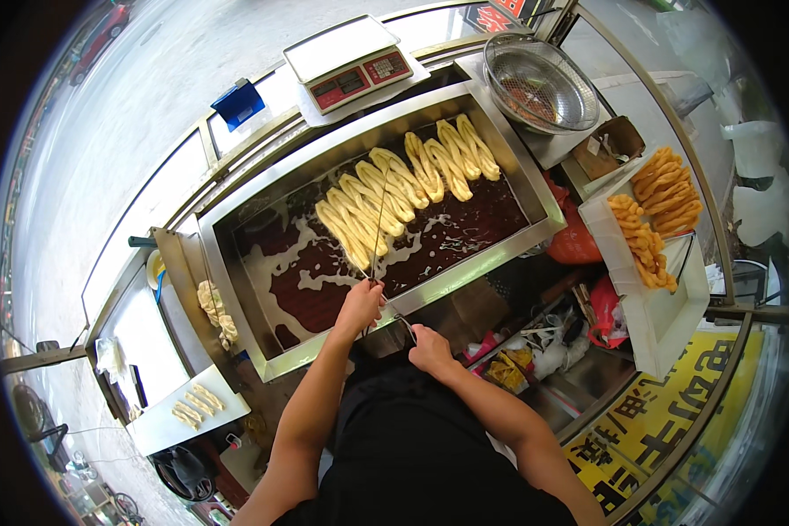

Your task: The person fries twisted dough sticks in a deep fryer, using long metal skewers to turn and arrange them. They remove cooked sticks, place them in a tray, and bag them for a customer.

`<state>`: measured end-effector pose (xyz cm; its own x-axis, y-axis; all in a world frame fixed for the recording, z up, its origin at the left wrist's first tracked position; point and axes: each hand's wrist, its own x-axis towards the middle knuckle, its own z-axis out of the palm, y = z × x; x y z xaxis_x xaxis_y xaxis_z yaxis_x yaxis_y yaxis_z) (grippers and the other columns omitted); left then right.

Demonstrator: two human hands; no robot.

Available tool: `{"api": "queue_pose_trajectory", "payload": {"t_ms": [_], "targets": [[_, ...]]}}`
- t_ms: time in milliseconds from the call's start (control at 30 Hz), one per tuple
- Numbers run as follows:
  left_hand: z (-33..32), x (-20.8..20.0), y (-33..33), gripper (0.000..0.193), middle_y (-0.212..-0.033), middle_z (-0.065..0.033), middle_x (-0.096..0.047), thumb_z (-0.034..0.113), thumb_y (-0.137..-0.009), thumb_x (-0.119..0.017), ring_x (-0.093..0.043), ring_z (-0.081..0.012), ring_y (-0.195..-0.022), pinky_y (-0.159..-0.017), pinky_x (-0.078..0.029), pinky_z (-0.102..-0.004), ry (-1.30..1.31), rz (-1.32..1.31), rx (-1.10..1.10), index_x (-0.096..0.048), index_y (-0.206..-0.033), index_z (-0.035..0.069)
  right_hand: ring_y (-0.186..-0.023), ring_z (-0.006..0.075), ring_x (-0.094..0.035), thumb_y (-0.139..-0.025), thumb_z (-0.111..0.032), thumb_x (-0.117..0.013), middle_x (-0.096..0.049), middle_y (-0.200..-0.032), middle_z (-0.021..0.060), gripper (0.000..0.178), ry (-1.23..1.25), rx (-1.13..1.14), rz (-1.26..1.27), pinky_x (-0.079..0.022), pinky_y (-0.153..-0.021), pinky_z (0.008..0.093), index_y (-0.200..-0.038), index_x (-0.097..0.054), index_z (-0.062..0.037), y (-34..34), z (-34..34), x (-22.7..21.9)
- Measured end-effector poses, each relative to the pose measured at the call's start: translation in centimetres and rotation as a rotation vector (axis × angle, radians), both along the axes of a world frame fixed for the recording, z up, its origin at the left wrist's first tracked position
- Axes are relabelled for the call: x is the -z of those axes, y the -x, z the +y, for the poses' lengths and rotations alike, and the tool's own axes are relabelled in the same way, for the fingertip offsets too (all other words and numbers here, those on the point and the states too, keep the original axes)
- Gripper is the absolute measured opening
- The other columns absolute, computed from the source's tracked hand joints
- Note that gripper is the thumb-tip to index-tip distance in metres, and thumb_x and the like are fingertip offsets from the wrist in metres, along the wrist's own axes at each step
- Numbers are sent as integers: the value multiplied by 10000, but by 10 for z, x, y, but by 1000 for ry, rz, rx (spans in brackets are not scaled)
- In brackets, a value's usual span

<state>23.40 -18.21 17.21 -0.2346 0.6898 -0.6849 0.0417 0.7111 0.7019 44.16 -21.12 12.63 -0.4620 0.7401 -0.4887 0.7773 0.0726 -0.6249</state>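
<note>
A wide steel fryer [456,290] full of dark oil lies in front of me. Pale, twisted strips of dough [386,188] float side by side in a row across its far half. My left hand [361,309] is closed around a long thin rod [380,219] at the near rim; the rod reaches out over the dough, and whether it is one of a pair I cannot make out. Just right of it and nearer my body, my right hand [430,350] is closed on a thin metal rod [404,325], mostly hidden by the fingers.
Golden fried dough twists [666,197] lie in a white tray [669,326] at the right. A wire strainer basket [542,83] sits beyond the fryer's far right corner, a scale [351,66] behind it. Raw dough strips [198,407] rest on a white board [153,431] at left.
</note>
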Motion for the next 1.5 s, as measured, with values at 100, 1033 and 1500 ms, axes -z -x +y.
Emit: {"api": "queue_pose_trajectory", "payload": {"t_ms": [100,1033,1500], "targets": [[-15,-1,-4,239,-743,-48,-587,231,-965,-484,-559,-153,-504,-410,-453,-313,27,15,44,-580,-1058,33,-1007,425,-601,-721,-43,-525,-644,-1020,231,373,16,-10,-15,-485,-868,495,-1091,-567,-21,1,2,-3],[-24,10,-31,257,-661,-124,-597,242,-961,-460,-579,-251,-475,-426,-465,-377,65,56,24,-548,-1004,5,-980,419,-612,-730,-65,-551,-649,-1006,225,371,-31,-20,10,-489,-849,496,-1098,-570,-23,4,-8,3],[-57,0,1,272,-784,-40,-595,201,-1000,-416,-534,-111,-522,-415,-429,-269,45,-502,-227,-516,-1209,59,-1006,419,-612,-736,-74,-543,-654,-1049,224,384,25,-97,-49,-490,-873,487,-1115,-588,-35,8,-6,-9]]}}
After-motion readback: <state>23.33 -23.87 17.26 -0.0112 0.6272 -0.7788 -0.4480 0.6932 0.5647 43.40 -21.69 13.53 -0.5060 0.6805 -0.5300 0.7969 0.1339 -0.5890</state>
